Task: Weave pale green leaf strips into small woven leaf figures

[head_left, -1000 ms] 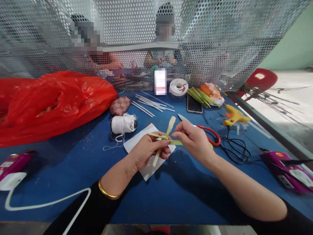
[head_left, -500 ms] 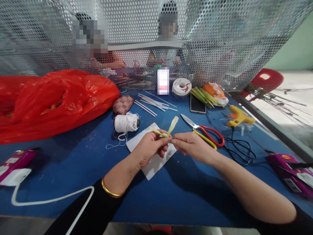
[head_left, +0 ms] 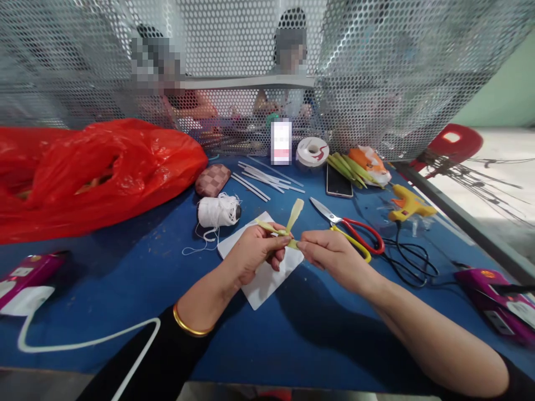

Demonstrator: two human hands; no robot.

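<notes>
"What are the hands holding?"

"The left hand [head_left: 263,248] pinches a green strip [head_left: 295,214] near its middle, and the right hand [head_left: 332,253] pinches one end. It's up over the white paper [head_left: 267,281] on the blue desk [head_left: 251,356]."

"Is it just one strip?"

"I can't tell (the fingers hide the part where it crosses)."

"What else is hard to see?"

"Green leaves [head_left: 346,170] cover some of the black phone [head_left: 339,184]. The red bag [head_left: 137,172] is cut off at the left side, and so is one purple box [head_left: 31,273]. Two people sit behind the holey net [head_left: 234,55], all fuzzy."

"Any words?"

"The bright screen [head_left: 281,139] is all blurry squares, so I can't read it. The white roll [head_left: 312,160] has a red squiggle and writing too tiny to read."
</notes>
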